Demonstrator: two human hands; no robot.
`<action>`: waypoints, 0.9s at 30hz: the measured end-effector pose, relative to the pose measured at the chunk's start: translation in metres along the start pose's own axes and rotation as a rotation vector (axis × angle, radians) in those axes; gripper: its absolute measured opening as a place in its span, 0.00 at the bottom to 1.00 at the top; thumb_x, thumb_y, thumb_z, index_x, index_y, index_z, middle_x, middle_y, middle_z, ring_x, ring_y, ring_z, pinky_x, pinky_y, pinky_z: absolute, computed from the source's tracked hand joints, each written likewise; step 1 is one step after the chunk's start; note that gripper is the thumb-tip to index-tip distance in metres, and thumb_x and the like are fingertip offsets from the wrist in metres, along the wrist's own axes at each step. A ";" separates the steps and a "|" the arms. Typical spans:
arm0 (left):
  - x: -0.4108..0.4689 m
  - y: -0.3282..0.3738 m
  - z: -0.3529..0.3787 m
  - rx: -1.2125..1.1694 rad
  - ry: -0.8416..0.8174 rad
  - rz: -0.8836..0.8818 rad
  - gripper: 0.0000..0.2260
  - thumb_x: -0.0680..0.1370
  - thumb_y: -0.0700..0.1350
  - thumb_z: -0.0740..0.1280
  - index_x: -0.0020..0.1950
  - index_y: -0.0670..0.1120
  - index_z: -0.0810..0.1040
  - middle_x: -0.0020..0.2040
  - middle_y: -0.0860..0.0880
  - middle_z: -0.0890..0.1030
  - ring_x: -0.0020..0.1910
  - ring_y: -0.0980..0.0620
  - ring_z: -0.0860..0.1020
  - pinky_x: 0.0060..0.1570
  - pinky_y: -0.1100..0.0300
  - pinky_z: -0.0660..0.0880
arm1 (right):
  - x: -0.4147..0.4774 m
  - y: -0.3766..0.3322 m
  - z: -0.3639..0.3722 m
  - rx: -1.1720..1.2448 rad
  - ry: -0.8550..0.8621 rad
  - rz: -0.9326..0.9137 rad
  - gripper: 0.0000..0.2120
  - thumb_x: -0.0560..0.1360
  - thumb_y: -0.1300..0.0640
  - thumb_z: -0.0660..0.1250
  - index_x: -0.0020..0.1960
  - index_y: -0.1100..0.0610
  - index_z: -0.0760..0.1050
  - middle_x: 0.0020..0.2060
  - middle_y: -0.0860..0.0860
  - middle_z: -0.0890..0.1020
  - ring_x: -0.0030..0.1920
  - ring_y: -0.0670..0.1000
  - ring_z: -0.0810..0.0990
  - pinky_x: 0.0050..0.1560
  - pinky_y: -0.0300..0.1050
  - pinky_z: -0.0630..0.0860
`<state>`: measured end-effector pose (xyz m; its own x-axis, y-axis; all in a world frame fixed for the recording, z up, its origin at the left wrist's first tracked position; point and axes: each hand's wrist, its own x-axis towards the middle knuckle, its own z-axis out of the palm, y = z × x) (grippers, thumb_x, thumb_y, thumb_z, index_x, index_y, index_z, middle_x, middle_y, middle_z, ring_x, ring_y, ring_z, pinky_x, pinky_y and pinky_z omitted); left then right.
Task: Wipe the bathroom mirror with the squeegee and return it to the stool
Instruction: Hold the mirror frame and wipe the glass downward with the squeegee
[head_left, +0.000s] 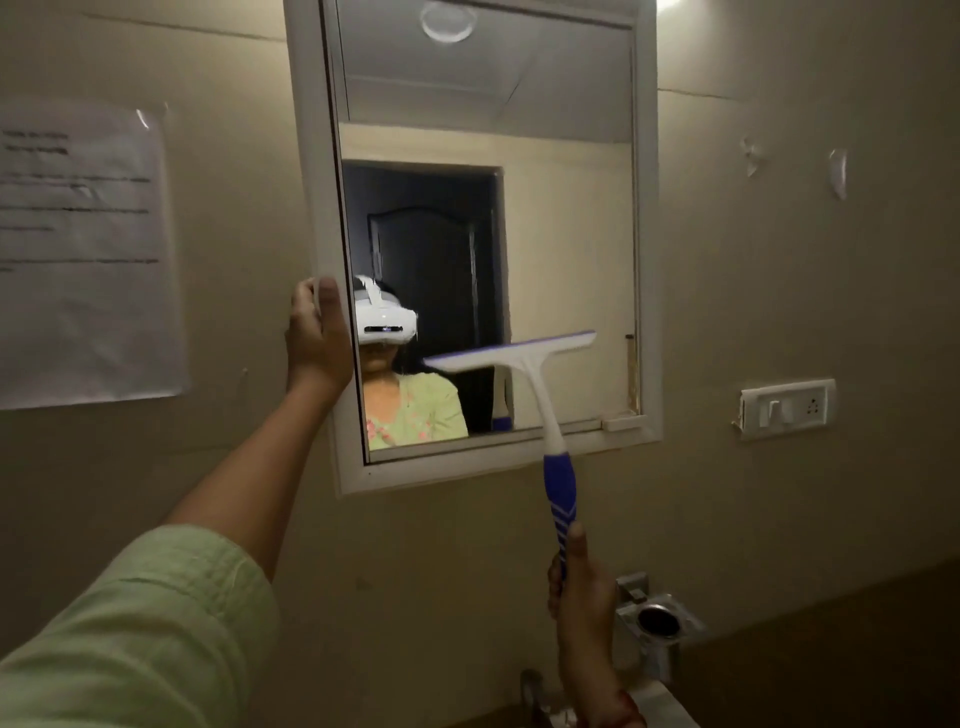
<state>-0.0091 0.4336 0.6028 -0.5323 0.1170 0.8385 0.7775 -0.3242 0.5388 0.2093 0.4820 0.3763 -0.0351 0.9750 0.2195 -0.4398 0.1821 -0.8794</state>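
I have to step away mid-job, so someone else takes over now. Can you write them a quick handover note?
Left hand: grips the left edge of the white frame of the mirror.
Right hand: holds the squeegee by the bottom of its blue handle.
The blade lies tilted across the lower right of the glass.
Done: squeegee picked up, wiping under way; how much is wiped cannot be told.
Left: finish the glass, then return the squeegee to the stool, which is out of view.
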 end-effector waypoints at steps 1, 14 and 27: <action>0.000 0.000 0.000 0.000 -0.002 0.006 0.18 0.80 0.53 0.51 0.56 0.40 0.70 0.46 0.48 0.72 0.45 0.52 0.70 0.36 0.65 0.59 | 0.005 -0.015 0.006 0.030 -0.001 -0.044 0.23 0.65 0.36 0.59 0.28 0.56 0.66 0.21 0.49 0.66 0.22 0.46 0.63 0.24 0.37 0.60; -0.001 -0.005 -0.001 -0.013 -0.017 0.034 0.21 0.79 0.59 0.49 0.59 0.44 0.69 0.52 0.42 0.77 0.49 0.47 0.72 0.47 0.57 0.62 | 0.105 -0.208 0.070 0.015 -0.072 -0.390 0.22 0.73 0.37 0.58 0.34 0.54 0.70 0.25 0.48 0.71 0.24 0.44 0.68 0.27 0.36 0.67; -0.001 -0.001 0.000 -0.041 0.000 0.018 0.19 0.79 0.55 0.51 0.57 0.43 0.70 0.45 0.53 0.72 0.40 0.58 0.70 0.38 0.64 0.63 | 0.130 -0.266 0.092 -0.057 -0.091 -0.403 0.24 0.75 0.36 0.55 0.34 0.56 0.69 0.28 0.51 0.71 0.27 0.47 0.67 0.32 0.40 0.66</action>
<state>-0.0095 0.4339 0.6015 -0.5182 0.1103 0.8481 0.7729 -0.3642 0.5197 0.2390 0.5491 0.6775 0.0498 0.8095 0.5850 -0.3840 0.5563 -0.7370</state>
